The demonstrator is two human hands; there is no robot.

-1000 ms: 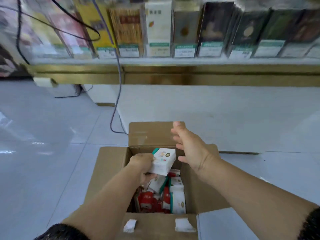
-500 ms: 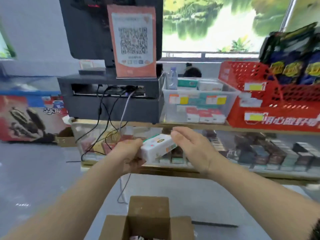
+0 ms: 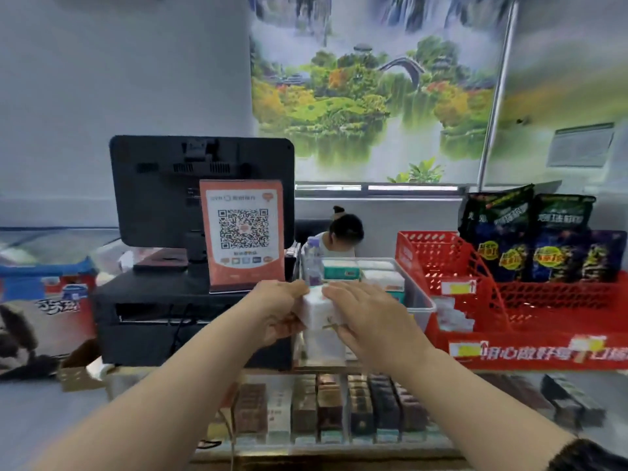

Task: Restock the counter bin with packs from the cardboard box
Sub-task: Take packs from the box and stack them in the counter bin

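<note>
Seemingly light and soft, the pack (image 3: 317,312) is gripped endwise between left hand (image 3: 273,312) and right hand (image 3: 368,312). Hold its ends gently.

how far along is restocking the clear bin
Done: the clear bin holds several packs. In hand: left hand and right hand hold a white pack at the bin's near edge, not yet released. Left: setting it in; the cardboard box is out of view, so remaining stock is unknown.
</note>
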